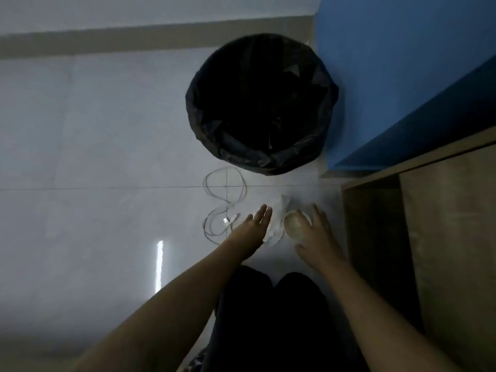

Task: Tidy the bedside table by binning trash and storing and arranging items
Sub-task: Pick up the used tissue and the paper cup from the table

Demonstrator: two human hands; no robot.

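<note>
while both arms reach down, the left hand (251, 228) hovers open over a tissue (276, 229) on the floor (107, 157). the right hand (318, 237) spreads open beside a cup (295, 226). a cable (225, 202) lies below the bin (261, 103).

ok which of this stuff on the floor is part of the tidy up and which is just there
Part of the job:
- bin, black liner
- crumpled tissue, between the hands
- cup, at the right hand
- white cable, near the left hand

Just there:
- blue bed
- wooden unit
</note>
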